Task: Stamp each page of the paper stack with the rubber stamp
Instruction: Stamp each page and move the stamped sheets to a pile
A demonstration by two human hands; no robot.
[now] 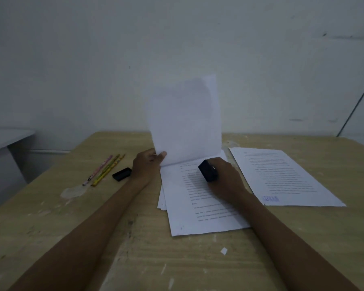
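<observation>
Paper-thin and floppy, the lifted sheet stood pinched at its lower corner by the left hand above the paper stack on the counter — the right hand gripped the small, rigid rubber stamp — both likely light.

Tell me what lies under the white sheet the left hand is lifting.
Under the lifted white sheet, pinched by the left hand, lies a printed page atop the white paper stack. The right hand, gripping the black rubber stamp, covers part of that page.

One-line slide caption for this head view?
Left hand lifts a page off the stack; right hand grips the stamp.
</observation>
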